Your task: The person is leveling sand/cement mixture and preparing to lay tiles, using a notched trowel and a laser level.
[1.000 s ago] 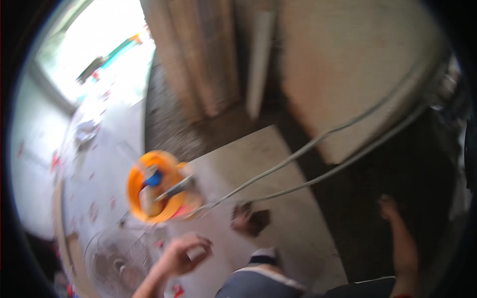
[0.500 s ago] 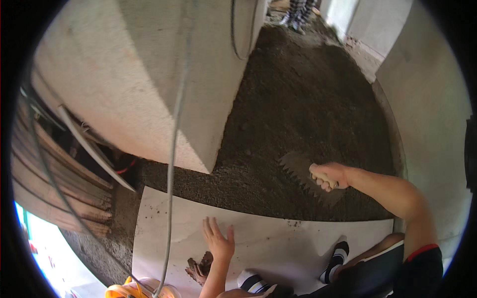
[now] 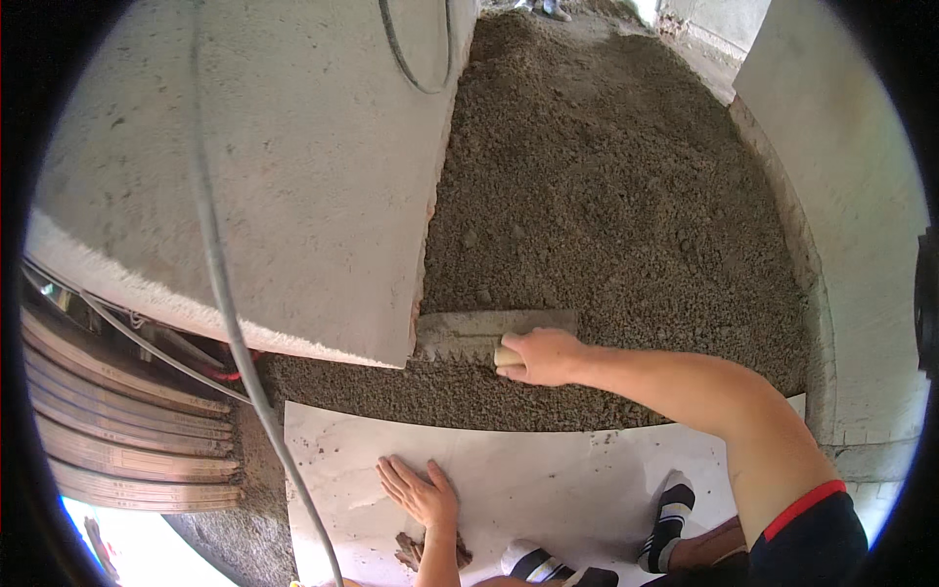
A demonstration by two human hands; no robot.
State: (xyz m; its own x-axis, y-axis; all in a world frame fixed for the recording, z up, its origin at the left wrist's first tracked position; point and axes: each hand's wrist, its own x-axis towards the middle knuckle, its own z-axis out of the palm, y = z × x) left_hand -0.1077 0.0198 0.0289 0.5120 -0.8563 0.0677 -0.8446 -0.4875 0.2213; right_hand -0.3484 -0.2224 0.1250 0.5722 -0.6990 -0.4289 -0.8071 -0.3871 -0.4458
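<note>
My right hand [image 3: 541, 356] is wrapped round the pale handle of a notched trowel [image 3: 465, 331]. The trowel's wide grey blade, toothed along its near edge, lies on the dark, grainy mortar bed [image 3: 626, 205] beside the corner of the wall. My left hand [image 3: 421, 492] rests palm down on a large white tile [image 3: 548, 470], fingers spread, holding nothing. Partly hidden behind my left forearm is a brown, crumpled-looking clump [image 3: 421, 551], whose kind I cannot make out. My feet in striped socks [image 3: 673, 504] stand on the same tile.
A wall [image 3: 284, 196] juts in at the left and another wall [image 3: 851, 196] bounds the right. A grey cable [image 3: 220, 274] hangs down across the left side. Stacked boxes or boards [image 3: 137, 421] stand at the far left. Another person's feet [image 3: 543, 10] show at the top.
The trowel in my right hand has moved left to the wall corner, its blade turned crosswise. My left hand has come down flat on the tile. The view has shifted too.
</note>
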